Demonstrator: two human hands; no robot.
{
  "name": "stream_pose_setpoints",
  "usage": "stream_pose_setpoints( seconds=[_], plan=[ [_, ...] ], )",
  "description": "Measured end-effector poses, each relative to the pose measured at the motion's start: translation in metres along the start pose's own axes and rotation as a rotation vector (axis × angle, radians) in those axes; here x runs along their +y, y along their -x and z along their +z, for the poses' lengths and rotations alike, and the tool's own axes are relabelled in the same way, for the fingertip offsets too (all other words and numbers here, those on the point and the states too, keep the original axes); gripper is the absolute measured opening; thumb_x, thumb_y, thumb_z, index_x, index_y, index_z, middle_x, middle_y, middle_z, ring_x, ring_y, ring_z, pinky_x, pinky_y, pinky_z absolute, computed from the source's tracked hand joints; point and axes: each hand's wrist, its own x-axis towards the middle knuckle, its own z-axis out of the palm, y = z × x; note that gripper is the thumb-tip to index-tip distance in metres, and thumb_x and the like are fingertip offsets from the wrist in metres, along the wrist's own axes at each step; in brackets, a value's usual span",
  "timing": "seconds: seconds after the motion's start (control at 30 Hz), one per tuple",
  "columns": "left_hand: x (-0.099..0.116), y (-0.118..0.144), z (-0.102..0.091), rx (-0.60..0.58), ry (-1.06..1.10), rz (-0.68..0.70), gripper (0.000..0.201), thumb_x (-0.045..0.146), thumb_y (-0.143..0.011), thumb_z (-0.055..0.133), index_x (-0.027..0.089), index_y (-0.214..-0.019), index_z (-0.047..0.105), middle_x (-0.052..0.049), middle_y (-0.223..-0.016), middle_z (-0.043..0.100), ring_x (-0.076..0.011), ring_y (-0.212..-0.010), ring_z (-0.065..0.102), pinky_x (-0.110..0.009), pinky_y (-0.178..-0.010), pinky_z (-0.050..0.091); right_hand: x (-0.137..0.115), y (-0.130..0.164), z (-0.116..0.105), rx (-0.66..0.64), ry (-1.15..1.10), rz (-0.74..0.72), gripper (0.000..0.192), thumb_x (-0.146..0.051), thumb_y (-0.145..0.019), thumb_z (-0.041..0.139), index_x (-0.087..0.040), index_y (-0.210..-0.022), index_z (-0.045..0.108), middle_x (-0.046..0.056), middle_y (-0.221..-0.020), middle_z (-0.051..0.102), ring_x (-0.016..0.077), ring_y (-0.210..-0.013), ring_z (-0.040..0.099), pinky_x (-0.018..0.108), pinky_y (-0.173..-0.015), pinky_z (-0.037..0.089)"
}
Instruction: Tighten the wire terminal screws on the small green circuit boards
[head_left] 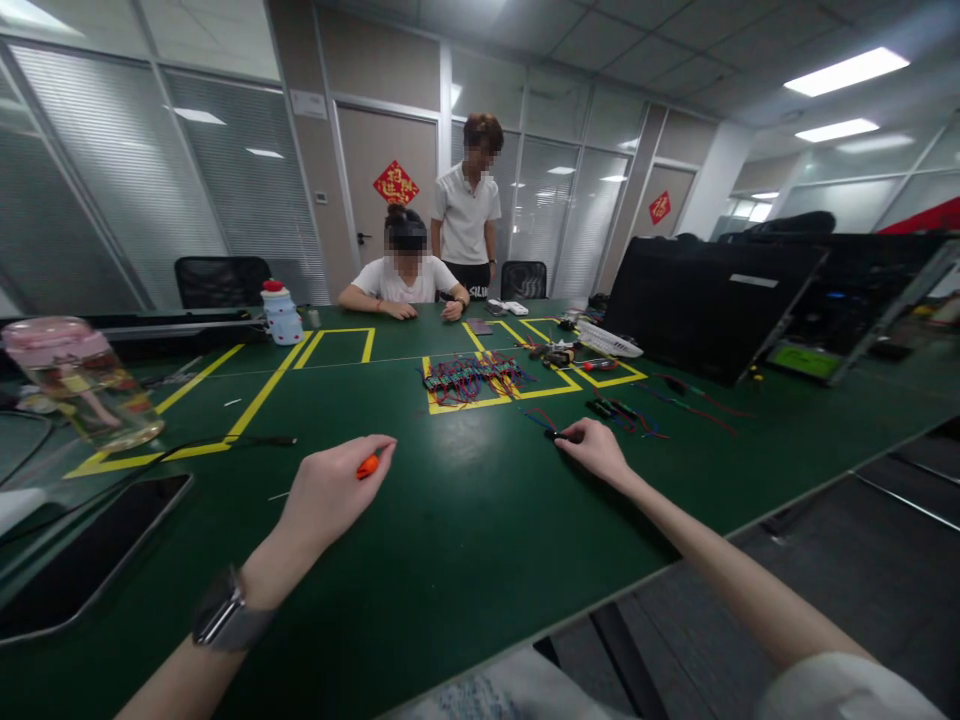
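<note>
Wristwatch point(225, 612) | phone point(90, 552) alongside | left hand point(334, 488): orange item point(367, 467) | bottle point(86, 395), wire cluster point(474, 377) beyond

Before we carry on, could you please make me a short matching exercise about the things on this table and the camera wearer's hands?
Things:
1. Left hand
2. Right hand
3. Wire pile
4. Drink bottle

Places and states:
A. Red and blue, lying over yellow tape
B. Has a pink lid
C. Holds a small black piece
D. Holds an orange thing

Pairs: 1-D, 2-C, 3-A, 4-B
</note>
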Motion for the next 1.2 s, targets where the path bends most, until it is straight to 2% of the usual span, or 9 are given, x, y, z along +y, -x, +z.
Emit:
stream_pose_setpoints(
  seconds=[0.23, 0.37, 0.53, 0.7, 0.9, 1.2],
  plan=[
    [-0.004, 0.002, 0.002, -0.014, 0.019, -0.024, 0.037, 0.042, -0.091, 0.044, 0.019, -0.102, 0.071, -0.007, -0.098, 0.074, -0.0209, -0.085, 0.072, -0.034, -0.078, 0.059, 0.025, -0.034, -0.009, 0.053, 0.219, 0.164, 0.024, -0.034, -0.08, 0.061, -0.018, -0.089, 0.077, 0.012, -0.093, 0.072, 0.031, -0.1, 0.058, 0.039, -0.084, 0.04],
    [-0.007, 0.003, 0.002, -0.009, 0.024, -0.013, 0.037, 0.043, -0.09, 0.045, 0.019, -0.101, 0.071, -0.006, -0.096, 0.075, -0.0214, -0.083, 0.072, -0.035, -0.076, 0.06, 0.033, -0.046, -0.005, 0.078, 0.28, 0.237, 0.029, -0.034, -0.08, 0.059, -0.015, -0.096, 0.075, 0.017, -0.104, 0.069, 0.0342, -0.106, 0.053, 0.043, -0.086, 0.037],
    [-0.006, 0.004, 0.003, -0.019, 0.026, -0.011, 0.034, 0.039, -0.091, 0.046, 0.019, -0.103, 0.071, -0.006, -0.098, 0.074, -0.0203, -0.085, 0.072, -0.033, -0.079, 0.059, 0.046, -0.052, -0.003, 0.105, 0.286, 0.304, 0.031, -0.033, -0.081, 0.056, -0.014, -0.101, 0.072, 0.017, -0.107, 0.068, 0.0347, -0.107, 0.052, 0.044, -0.085, 0.036],
    [-0.001, 0.004, 0.004, -0.038, 0.012, 0.015, 0.032, 0.035, -0.093, 0.046, 0.017, -0.105, 0.07, -0.007, -0.099, 0.074, -0.0188, -0.086, 0.071, -0.032, -0.08, 0.058, 0.054, -0.054, -0.003, 0.129, 0.29, 0.321, 0.036, -0.036, -0.082, 0.057, -0.015, -0.111, 0.063, 0.013, -0.103, 0.068, 0.0316, -0.102, 0.055, 0.041, -0.083, 0.038],
    [0.006, 0.003, 0.001, -0.053, 0.01, 0.043, 0.03, 0.03, -0.094, 0.045, 0.015, -0.105, 0.069, -0.006, -0.096, 0.074, -0.0163, -0.083, 0.07, -0.029, -0.077, 0.058, 0.056, -0.052, -0.004, 0.109, 0.324, 0.287, 0.023, -0.038, -0.084, 0.057, -0.018, -0.088, 0.067, 0.013, -0.1, 0.067, 0.0332, -0.101, 0.054, 0.042, -0.081, 0.037],
    [0.011, 0.003, 0.002, -0.018, -0.047, 0.053, 0.019, 0.022, -0.092, 0.05, 0.016, -0.098, 0.068, -0.004, -0.087, 0.073, -0.0148, -0.074, 0.068, -0.026, -0.073, 0.055, 0.076, -0.06, 0.005, 0.139, 0.329, 0.247, 0.028, -0.04, -0.083, 0.054, -0.019, -0.092, 0.071, 0.018, -0.102, 0.064, 0.0372, -0.096, 0.056, 0.044, -0.073, 0.042]
  ],
)
